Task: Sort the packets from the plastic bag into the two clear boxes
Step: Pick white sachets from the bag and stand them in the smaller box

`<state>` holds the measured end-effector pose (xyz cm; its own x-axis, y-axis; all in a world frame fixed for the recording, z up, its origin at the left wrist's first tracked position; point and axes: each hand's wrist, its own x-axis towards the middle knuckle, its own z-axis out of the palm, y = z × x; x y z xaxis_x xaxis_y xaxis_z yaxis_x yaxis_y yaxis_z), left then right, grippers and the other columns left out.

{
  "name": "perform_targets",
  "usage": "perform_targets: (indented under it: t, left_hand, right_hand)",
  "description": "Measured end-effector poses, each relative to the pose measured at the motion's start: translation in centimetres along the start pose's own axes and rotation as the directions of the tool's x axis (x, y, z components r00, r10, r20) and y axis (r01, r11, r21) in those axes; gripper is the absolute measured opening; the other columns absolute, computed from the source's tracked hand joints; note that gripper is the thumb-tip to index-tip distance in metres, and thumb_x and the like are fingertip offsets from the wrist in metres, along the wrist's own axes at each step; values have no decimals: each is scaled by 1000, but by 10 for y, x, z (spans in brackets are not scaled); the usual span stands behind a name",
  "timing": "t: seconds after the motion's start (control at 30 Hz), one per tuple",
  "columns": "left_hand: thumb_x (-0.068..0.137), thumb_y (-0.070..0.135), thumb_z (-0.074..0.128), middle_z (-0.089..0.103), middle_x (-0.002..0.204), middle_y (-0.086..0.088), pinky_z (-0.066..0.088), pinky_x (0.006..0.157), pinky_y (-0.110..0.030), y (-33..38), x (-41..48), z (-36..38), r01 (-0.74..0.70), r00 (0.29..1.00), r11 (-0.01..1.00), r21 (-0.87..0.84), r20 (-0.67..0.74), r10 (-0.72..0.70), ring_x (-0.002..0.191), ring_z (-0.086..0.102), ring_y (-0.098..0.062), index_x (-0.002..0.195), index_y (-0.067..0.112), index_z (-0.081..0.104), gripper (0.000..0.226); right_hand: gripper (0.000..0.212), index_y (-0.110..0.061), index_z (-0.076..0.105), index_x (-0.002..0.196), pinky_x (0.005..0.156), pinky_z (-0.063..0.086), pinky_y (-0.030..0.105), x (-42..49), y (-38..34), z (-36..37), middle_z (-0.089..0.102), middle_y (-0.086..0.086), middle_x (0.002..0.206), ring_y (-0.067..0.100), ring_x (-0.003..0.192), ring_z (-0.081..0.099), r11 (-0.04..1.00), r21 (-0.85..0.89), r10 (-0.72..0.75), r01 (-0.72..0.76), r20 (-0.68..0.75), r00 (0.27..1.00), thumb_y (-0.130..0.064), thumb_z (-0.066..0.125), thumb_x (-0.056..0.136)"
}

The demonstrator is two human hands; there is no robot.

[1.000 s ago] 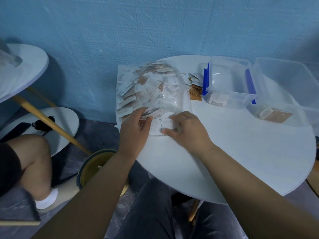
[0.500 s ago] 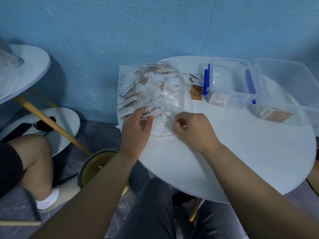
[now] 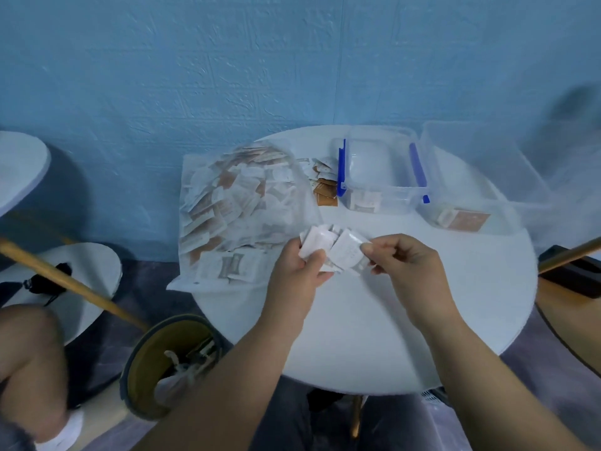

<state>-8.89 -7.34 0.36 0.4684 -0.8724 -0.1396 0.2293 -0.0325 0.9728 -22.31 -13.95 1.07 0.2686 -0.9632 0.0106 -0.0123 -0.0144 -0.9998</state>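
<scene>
A clear plastic bag [image 3: 240, 203] full of white and brown packets lies on the left of the round white table [image 3: 406, 320]. My left hand [image 3: 297, 271] grips a small stack of white packets [image 3: 317, 244] just right of the bag's mouth. My right hand [image 3: 408, 258] pinches one white packet [image 3: 346, 252] against that stack. A clear box with blue latches [image 3: 382, 174] at the back holds a white packet. Right of it, a second clear box [image 3: 481, 180] holds a brown packet [image 3: 463, 218].
A few loose packets [image 3: 325, 183] lie between the bag and the latched box. A bin [image 3: 169, 362] stands on the floor below the table's left edge. Another person's leg [image 3: 29, 359] and two more round tables are at the left. A blue wall runs behind.
Both hands have come out of the bag's mouth to the right, lifting white packets clear of it. The camera view has shifted.
</scene>
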Motion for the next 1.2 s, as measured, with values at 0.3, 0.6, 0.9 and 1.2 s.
perform_targets:
  t: [0.3,0.6,0.9,1.2]
  left_hand:
    - [95,20,46,62,110,12,43,84,-14,-25,-6,17,-242,968,887,393,161,192,99,58,-2,118,28,49,25]
    - [90,8,54,56,111,4,40,86,-9,-31,-6,19,-393,918,752,528,178,355,102,54,-5,107,29,48,28]
    - [92,10,52,54,113,14,41,90,-16,-36,-6,22,-388,919,710,588,189,346,106,53,-8,121,27,39,36]
    - [90,11,54,55,116,3,44,89,-24,-34,-9,22,-290,941,731,617,48,334,107,55,-13,126,14,41,38]
  right_hand:
    - [14,-13,64,67,66,44,12,-1,28,-8,59,-8,94,-2,81,58,963,-223,-166,151,-51,985,-10,77,72]
    - [36,-30,56,93,75,50,17,-5,29,-11,69,-8,90,7,86,66,977,-97,-193,192,8,981,-2,72,77]
    - [50,-18,43,137,93,36,6,-1,39,-12,55,-9,123,-8,108,51,850,-372,-268,374,307,913,-10,58,90]
    - [28,-20,59,111,80,37,6,0,39,-11,59,-12,103,-4,94,53,834,-353,-320,423,314,894,-4,54,90]
